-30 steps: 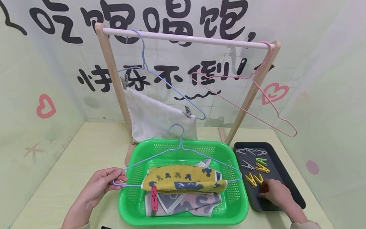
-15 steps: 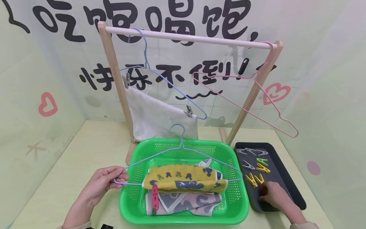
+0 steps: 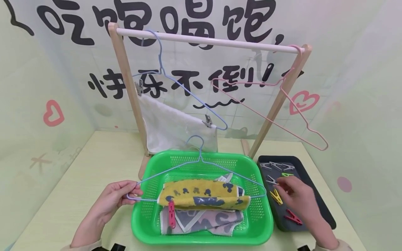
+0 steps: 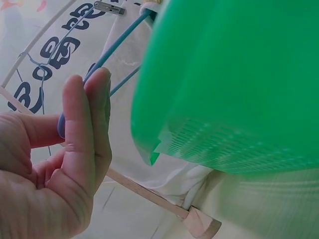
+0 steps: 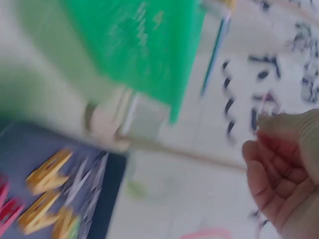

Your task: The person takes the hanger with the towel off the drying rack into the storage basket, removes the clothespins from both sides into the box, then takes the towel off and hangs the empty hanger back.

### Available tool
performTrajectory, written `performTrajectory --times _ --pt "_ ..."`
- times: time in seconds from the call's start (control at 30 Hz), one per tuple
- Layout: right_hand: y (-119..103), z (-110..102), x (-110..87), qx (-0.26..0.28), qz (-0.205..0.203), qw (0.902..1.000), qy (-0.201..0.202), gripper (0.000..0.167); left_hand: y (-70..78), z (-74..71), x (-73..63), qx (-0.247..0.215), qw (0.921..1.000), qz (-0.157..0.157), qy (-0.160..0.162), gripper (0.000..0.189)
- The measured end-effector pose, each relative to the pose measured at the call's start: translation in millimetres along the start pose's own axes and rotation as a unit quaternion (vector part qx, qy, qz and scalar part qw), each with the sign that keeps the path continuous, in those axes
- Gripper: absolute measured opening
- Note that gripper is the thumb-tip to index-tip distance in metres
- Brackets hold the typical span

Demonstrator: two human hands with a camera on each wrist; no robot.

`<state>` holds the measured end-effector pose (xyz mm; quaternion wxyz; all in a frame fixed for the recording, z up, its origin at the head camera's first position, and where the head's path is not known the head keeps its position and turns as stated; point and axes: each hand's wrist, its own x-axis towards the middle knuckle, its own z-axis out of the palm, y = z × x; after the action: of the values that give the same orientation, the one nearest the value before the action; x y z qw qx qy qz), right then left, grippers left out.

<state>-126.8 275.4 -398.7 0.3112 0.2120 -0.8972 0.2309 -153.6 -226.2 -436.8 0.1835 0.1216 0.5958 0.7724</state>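
Note:
My left hand point(image 3: 117, 197) pinches the left corner of a blue wire hanger point(image 3: 163, 171), which slants over the green basket. In the left wrist view, the thumb and fingers of the left hand point(image 4: 75, 154) close round the wire. A yellow patterned towel point(image 3: 201, 191) hangs folded over the hanger's bottom bar, with a red clothespin point(image 3: 171, 214) at its left end. My right hand point(image 3: 299, 200) is above the dark tray with fingers bent, near a grey clothespin point(image 3: 271, 180). In the blurred right wrist view, I cannot tell whether its fingertips hold anything.
The green basket point(image 3: 266, 230) also holds a pink-grey cloth point(image 3: 220, 221). Several clothespins, one red point(image 3: 293, 217), lie in the dark tray point(image 3: 326, 223). Behind stands a rack point(image 3: 204, 41) with a clipped white towel point(image 3: 176, 129) and a pink hanger point(image 3: 251, 103).
My right hand has lifted and shifted up within the tray area, uncovering a red clothespin. My left hand keeps its grip on the hanger, nearly still.

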Motion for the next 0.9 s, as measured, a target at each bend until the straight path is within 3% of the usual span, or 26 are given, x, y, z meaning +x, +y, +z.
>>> performTrajectory --times 0.13,0.23,0.3,0.4,0.5,0.6,0.67,0.73,0.8,0.9 --pt "-28.3 14.8 13.8 0.104 -0.077 0.9916 -0.004 0.034 -0.2 -0.4 1.0 0.001 1.0 0.001 -0.003 0.034" --pt "-56.4 27.9 23.6 0.2 -0.089 0.9747 -0.045 0.016 -0.3 -0.5 1.4 0.0 1.0 0.001 -0.004 0.034" --pt "-77.5 36.8 28.5 0.265 -0.068 0.9575 -0.09 0.01 -0.2 -0.3 1.5 -0.001 1.0 0.003 -0.005 0.035" --pt "-107.5 49.3 33.2 0.365 0.015 0.9126 -0.184 0.011 0.2 0.6 1.7 -0.005 1.0 0.005 -0.006 0.034" --pt "-131.8 60.0 34.4 0.43 0.129 0.8509 -0.272 0.016 1.9 1.5 0.6 -0.005 1.0 0.006 -0.004 0.034" --pt "-147.4 69.8 32.2 0.467 0.217 0.7962 -0.318 0.019 2.0 2.5 0.5 -0.003 1.0 0.005 0.0 0.033" --pt "-154.7 76.6 30.0 0.484 0.259 0.7657 -0.335 0.02 2.1 3.0 0.5 -0.002 1.0 0.004 0.002 0.032" --pt "-159.9 83.1 28.0 0.493 0.29 0.745 -0.343 0.021 2.1 3.4 0.5 -0.001 1.0 0.004 0.004 0.032" --pt "-162.9 89.4 26.3 0.498 0.305 0.7333 -0.348 0.023 2.2 3.8 0.5 0.0 1.0 0.004 0.005 0.033" --pt "-165.6 98.5 24.6 0.486 0.31 0.7352 -0.357 0.022 1.9 4.4 0.4 -0.002 1.0 0.004 0.007 0.032"
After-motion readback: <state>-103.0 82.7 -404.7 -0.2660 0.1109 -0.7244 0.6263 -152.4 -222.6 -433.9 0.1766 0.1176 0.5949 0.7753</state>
